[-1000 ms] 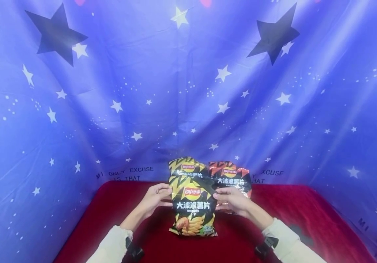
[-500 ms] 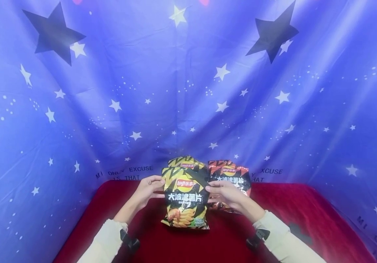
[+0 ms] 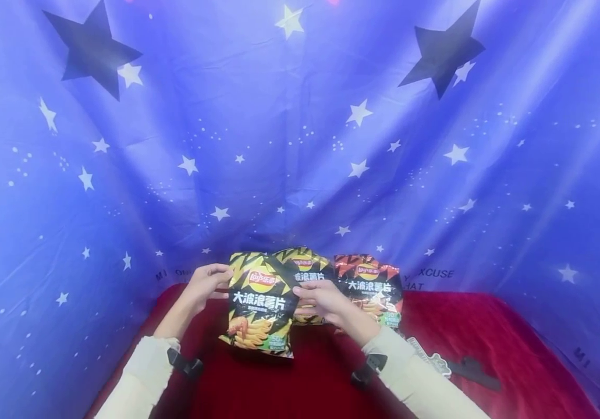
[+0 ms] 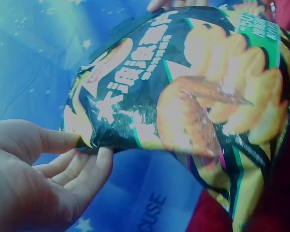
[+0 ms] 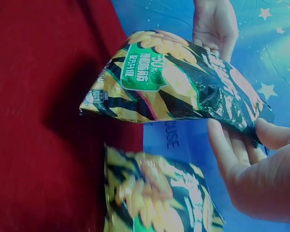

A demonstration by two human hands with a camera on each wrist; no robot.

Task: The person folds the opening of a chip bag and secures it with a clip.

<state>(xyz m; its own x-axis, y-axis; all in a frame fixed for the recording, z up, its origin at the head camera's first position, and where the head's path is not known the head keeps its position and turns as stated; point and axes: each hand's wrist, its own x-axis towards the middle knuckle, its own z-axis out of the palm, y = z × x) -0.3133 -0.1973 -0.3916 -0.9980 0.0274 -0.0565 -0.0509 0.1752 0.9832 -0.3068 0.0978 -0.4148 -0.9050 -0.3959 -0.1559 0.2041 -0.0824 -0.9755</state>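
Both hands hold a yellow-and-black bag of potato chips [image 3: 260,305] upright by its sides, in front of me over the red cloth. My left hand [image 3: 204,285] pinches its left edge, thumb in front and fingers behind, as the left wrist view shows up close. On the opposite edge, my right hand [image 3: 326,299] grips with thumb and fingers; in the right wrist view the bag's bottom hangs over a shadow on the cloth. A second yellow-and-black chip bag [image 3: 307,269] stands behind, partly covered by the held one and the right hand.
To the right of the second bag stands a red-and-black chip bag [image 3: 368,279]. A grey, flat, cut-out-shaped item [image 3: 430,356] and a dark strip [image 3: 472,372] lie on the red cloth [image 3: 509,331] at right. Blue star-printed curtain [image 3: 279,145] hangs behind.
Both hands have carried the held chip bag leftward and slightly up, uncovering more of the second yellow-and-black bag behind it. The grey item at right now shows beside the sleeve.
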